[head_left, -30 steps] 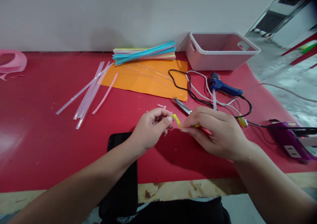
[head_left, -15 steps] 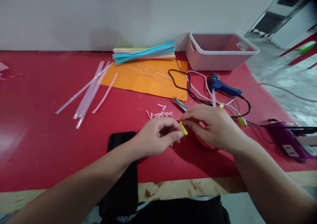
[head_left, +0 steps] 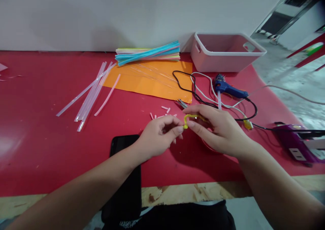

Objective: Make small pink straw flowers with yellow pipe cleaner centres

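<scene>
My left hand [head_left: 158, 137] and my right hand [head_left: 215, 128] meet over the red table [head_left: 45, 145], both pinching a short yellow straw piece [head_left: 189, 118] that is bent into an arch between the fingertips. Scissors [head_left: 182, 104] lie partly under my right hand, only the blade tips showing. Several small pink straw bits [head_left: 164, 114] lie just beyond my left hand.
Clear and pink straws [head_left: 90, 92] lie at left, an orange sheet [head_left: 152, 81] and a bundle of coloured straws [head_left: 148, 53] behind. A white bin [head_left: 225, 52], blue glue gun [head_left: 228, 88] with cables, purple power strip [head_left: 297, 140] at right. A black phone [head_left: 124, 179] at the near edge.
The yellow straw piece has been bent from a short straight stub into an arch. My right hand moved slightly up and left; the scissors slipped further under it.
</scene>
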{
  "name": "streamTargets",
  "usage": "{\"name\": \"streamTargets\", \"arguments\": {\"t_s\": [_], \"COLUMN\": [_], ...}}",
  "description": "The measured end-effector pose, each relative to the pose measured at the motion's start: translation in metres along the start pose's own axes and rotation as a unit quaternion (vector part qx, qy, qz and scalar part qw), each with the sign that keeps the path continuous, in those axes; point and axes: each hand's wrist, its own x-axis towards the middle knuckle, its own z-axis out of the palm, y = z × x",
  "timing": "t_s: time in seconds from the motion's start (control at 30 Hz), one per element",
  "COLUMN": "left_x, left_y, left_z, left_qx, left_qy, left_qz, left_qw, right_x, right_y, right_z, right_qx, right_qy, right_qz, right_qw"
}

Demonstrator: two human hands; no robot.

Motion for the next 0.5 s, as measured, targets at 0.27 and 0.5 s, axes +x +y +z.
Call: {"name": "streamTargets", "arguments": {"t_s": [0.27,0.5], "left_x": [-0.002,-0.003], "left_y": [0.001,0.003], "left_z": [0.001,0.000], "left_qx": [-0.069,-0.068], "left_qy": [-0.016,-0.017], "left_qz": [-0.016,-0.001], "left_qw": [0.997,0.998], "right_x": [0.006,0.006], "right_y": [0.007,0.007], "right_z": [0.005,0.010], "right_qx": [0.329,0.384], "right_qy": [-0.048,-0.047], "right_qz": [0.084,0.128], "right_qw": [0.939,0.913]}}
